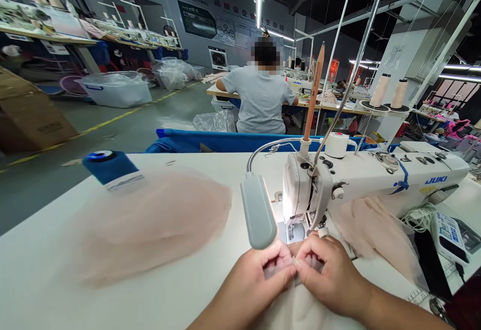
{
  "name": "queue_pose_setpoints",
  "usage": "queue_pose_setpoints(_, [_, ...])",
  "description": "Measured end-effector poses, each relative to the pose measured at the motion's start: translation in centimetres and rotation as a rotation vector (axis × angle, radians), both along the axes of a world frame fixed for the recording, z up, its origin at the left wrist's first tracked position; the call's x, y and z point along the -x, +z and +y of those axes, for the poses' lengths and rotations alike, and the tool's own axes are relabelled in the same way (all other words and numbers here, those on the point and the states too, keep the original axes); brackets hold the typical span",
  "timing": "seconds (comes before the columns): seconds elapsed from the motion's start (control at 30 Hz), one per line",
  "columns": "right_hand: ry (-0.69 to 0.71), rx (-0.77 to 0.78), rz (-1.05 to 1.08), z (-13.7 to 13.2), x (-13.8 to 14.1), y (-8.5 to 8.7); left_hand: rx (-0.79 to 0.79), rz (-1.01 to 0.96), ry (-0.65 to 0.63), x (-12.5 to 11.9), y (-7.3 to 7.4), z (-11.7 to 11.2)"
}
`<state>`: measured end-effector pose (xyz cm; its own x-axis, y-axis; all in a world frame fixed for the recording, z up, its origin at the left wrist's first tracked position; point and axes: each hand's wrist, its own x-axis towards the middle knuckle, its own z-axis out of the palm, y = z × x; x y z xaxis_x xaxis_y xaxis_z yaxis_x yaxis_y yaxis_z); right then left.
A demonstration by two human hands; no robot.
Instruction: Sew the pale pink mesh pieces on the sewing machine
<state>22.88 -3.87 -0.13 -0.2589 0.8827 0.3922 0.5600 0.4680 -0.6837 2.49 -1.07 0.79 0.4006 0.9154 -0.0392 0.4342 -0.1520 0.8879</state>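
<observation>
Both hands meet just in front of the needle area of a white sewing machine (pixel 368 175). My left hand (pixel 259 280) is closed, pinching the edge of a sheer pale fabric (pixel 300 305) between thumb and curled fingers. Close against it, my right hand (pixel 330 275) pinches the same fabric, thumbs nearly touching. The cloth hangs down toward me between my wrists. A grey lamp head (pixel 258 212) on a bent metal neck lights the spot, just above my left hand. The fabric edge inside my fingers is partly hidden.
Sheer pink-beige fabric (pixel 161 225) lies on the white table left, beside a blue thread cone (pixel 110 170). More beige fabric (pixel 376 235) lies beneath the machine arm. A phone-like black object (pixel 432 265) and a white box (pixel 451 235) sit right. A person (pixel 260 97) sits ahead.
</observation>
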Motion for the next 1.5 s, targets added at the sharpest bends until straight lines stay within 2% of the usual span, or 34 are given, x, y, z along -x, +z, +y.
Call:
queue_pose_setpoints(0.1, [-0.044, 0.018, -0.050, 0.4, 0.2, -0.5, -0.173, 0.145, -0.037, 0.0, 0.1, 0.4])
queue_pose_setpoints(0.2, [-0.083, 0.051, -0.152, 1.1, 0.5, -0.6, -0.381, 0.289, 0.004, 0.1, -1.2, 0.7])
queue_pose_setpoints(0.3, [-0.134, 0.061, -0.240, 1.5, 0.8, -0.6, -0.687, 0.218, 0.032, 0.3, -2.5, 0.8])
queue_pose_setpoints(0.4, [-0.163, 0.044, -0.255, 1.6, 0.9, -0.9, -0.969, 0.204, -0.079, 0.4, -3.0, 0.8])
queue_pose_setpoints(0.47, [-0.166, 0.003, -0.255, 1.7, 0.8, -1.3, -1.051, 0.259, -0.158, 0.5, -2.9, 0.9])
queue_pose_setpoints(0.63, [-0.104, -0.161, -0.298, 1.7, 0.1, -2.2, -1.080, 0.245, -0.159, 0.6, -2.9, 1.1])
queue_pose_setpoints(0.8, [-0.045, -0.237, -0.337, 1.5, -0.6, -2.1, -1.073, 0.224, -0.138, 0.7, -3.3, 0.9])
queue_pose_setpoints(0.97, [-0.082, -0.314, -0.339, 1.6, -0.5, -1.9, -1.045, 0.274, -0.128, 1.0, -4.9, 1.3])
queue_pose_setpoints(1.07, [-0.101, -0.351, -0.355, 1.7, -0.4, -1.6, -1.084, 0.252, -0.054, 1.0, -5.6, 1.6])
queue_pose_setpoints(1.3, [-0.117, -0.354, -0.365, 2.1, -0.3, -1.4, -1.026, 0.368, -0.147, 1.5, -3.5, 1.6])
queue_pose_setpoints(1.37, [-0.121, -0.334, -0.369, 2.2, -0.3, -1.6, -1.012, 0.373, -0.147, 1.5, -3.5, 1.7])
queue_pose_setpoints(1.5, [-0.108, -0.312, -0.384, 2.0, -0.5, -1.5, -0.968, 0.302, -0.107, 1.4, -4.5, 1.5])
